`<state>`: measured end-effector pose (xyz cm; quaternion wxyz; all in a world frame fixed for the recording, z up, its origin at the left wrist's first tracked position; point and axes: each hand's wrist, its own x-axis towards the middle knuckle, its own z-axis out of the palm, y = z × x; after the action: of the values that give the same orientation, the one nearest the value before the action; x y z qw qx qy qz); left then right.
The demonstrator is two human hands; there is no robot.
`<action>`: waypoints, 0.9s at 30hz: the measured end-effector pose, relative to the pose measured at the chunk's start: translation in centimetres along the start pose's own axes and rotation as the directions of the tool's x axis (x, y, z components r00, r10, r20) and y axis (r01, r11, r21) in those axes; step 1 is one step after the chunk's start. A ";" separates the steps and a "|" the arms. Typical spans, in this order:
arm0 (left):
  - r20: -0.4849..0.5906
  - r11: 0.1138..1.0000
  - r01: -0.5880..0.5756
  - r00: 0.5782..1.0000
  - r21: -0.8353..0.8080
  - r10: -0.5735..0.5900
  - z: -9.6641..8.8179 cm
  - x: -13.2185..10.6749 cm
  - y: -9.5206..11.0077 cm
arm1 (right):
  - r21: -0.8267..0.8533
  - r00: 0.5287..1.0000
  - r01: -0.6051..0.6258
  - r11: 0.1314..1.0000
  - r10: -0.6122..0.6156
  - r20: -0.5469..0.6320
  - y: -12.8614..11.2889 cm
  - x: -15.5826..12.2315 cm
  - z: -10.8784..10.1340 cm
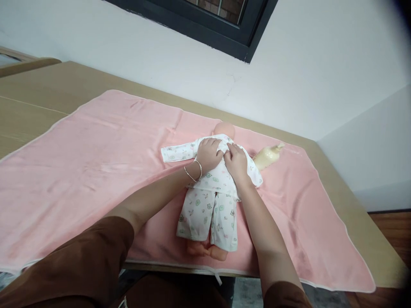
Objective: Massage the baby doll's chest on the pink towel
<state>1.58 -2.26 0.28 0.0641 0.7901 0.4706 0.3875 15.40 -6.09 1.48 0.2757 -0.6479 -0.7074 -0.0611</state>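
Observation:
A baby doll [224, 129] lies on a pink blanket [96, 162], head away from me and feet near the table's front edge. It wears a white printed shirt [215, 182] and matching pants [196, 214]. My left hand [209, 153], with a bracelet at the wrist, lies flat on the upper shirt, left of the middle. Beside it my right hand [236, 162] rests on the shirt's right side, fingers stretched out. One shirt sleeve [178, 152] sticks out to the left. Bare doll feet [207, 249] show below the pants.
A cream-coloured bottle [267, 157] lies on its side on the blanket, right of the doll. The wooden table [41, 90] stands against a white wall [192, 64], with a dark-framed window [205, 25] above. A wooden chair back or rail [32, 66] is at the left.

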 end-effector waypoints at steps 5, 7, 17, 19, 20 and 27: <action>-0.063 0.999 -0.027 0.998 0.027 0.028 0.0 -0.4 0.0 | -0.050 0.990 -0.095 0.994 0.089 -0.108 -0.7 -0.9 -0.1; -0.082 0.999 -0.011 0.997 0.035 0.014 0.0 -0.5 0.2 | -0.037 0.987 -0.113 0.993 0.107 -0.120 -0.8 -0.9 -0.2; -0.065 0.995 0.093 0.993 -0.024 -0.095 -0.2 -0.3 0.5 | 0.034 0.992 -0.122 0.992 0.123 -0.015 -0.4 0.1 -0.1; -0.035 0.997 0.074 0.997 -0.039 -0.075 -0.1 0.0 0.3 | 0.032 0.993 -0.120 0.992 0.119 0.022 0.0 0.3 0.0; -0.017 0.997 0.064 0.998 -0.043 -0.065 0.0 0.1 0.2 | 0.032 0.992 -0.120 0.992 0.118 0.042 0.1 0.4 0.0; 0.009 0.998 0.034 0.999 -0.053 -0.034 0.0 0.3 -0.2 | 0.044 0.988 -0.126 0.991 0.121 0.099 1.2 0.8 0.6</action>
<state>1.50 -1.91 0.28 0.0937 0.7817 0.4731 0.3955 16.31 -4.96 1.03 0.2607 -0.6855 -0.6797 0.0051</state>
